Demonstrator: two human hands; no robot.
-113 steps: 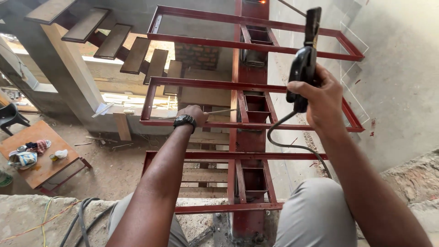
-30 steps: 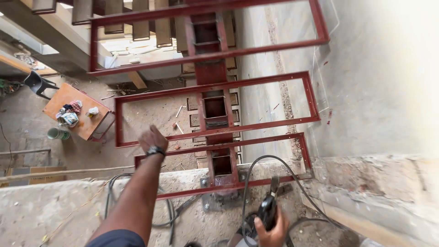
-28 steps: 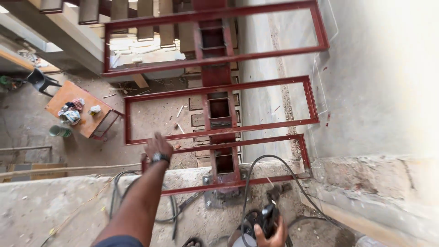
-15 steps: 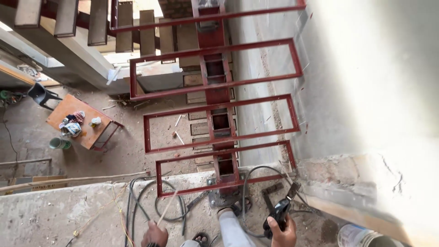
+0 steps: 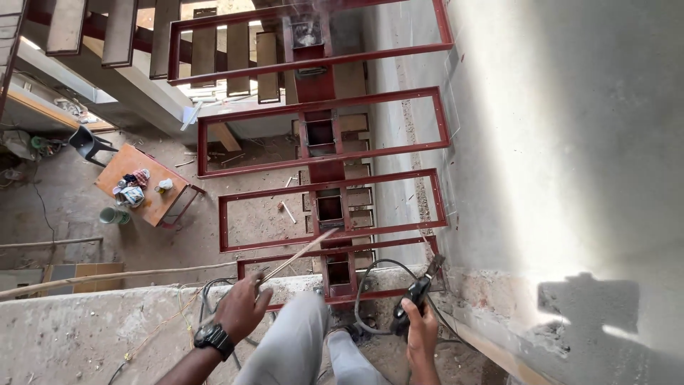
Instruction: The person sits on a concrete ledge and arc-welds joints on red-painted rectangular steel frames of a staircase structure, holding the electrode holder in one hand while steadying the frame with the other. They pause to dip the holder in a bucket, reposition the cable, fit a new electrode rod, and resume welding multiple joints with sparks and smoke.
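Fingers (image 5: 251,291) of the left hand (image 5: 241,308) pinch a thin welding rod (image 5: 299,255) angled up over the red steel frames (image 5: 331,246), right hand (image 5: 422,334) wrapped tight around the black rod holder (image 5: 417,294) near the wall, so best feed that rod in slow and steady.

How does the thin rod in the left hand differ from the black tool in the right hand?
The thin rod is long, pale and bare; the black tool is short, thick and trails a cable. The left hand pinches the rod's end; the right hand wraps the tool's handle. Both point toward the red steel frame.
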